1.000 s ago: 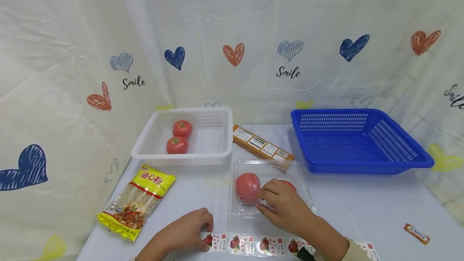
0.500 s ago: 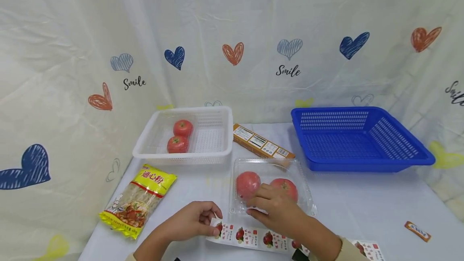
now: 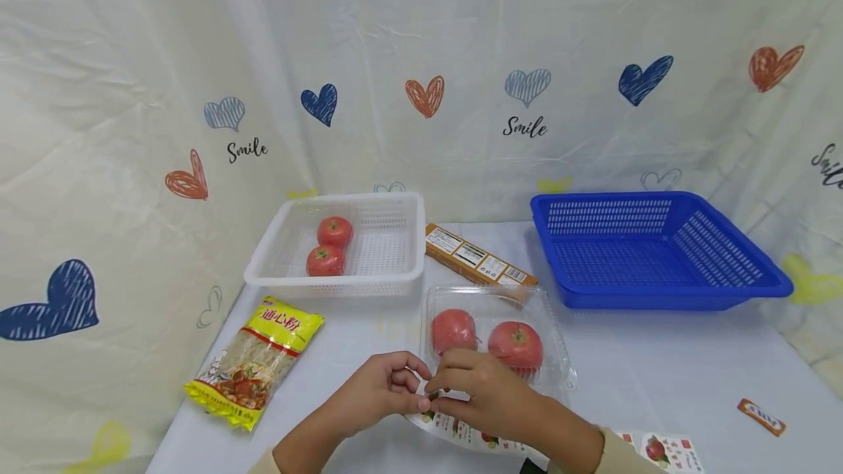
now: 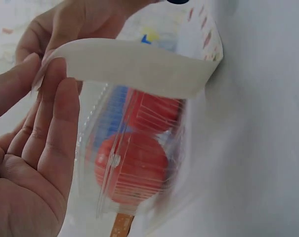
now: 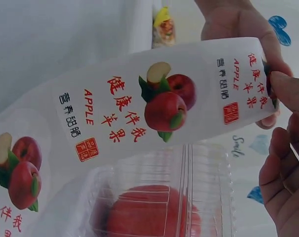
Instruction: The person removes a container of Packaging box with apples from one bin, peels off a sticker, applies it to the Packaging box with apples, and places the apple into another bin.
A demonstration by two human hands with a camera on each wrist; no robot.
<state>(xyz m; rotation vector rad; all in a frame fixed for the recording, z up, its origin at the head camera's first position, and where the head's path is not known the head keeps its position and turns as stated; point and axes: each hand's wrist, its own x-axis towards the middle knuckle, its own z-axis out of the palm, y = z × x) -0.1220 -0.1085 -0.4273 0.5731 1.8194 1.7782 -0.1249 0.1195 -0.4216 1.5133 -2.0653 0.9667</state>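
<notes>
- Two of the biggest things stand at the back of the table point(image 3: 652, 371): the blue basket point(image 3: 678, 291) to the right, the white basket point(image 3: 382, 281) to the left.
- The clear box point(image 3: 484, 299), with its two apples point(image 3: 516, 344), sits just beyond the hands; the right hand point(image 3: 484, 395) is nearer, though I can't tell whether it touches.
- Left of all that lies the noodle bag point(image 3: 255, 363), apart from both hands.
- From the left, the left hand point(image 3: 373, 395) pinches the strip's end between thumb and fingers.
- The right hand's thumb and fingers seem to pinch that same end, almost against the left's.
- The strip point(image 5: 123, 107) is raised there, in front of the box; its long axis drops away rightward, under the right forearm.
- Smallest is the candy point(image 3: 761, 417), far right.
</notes>
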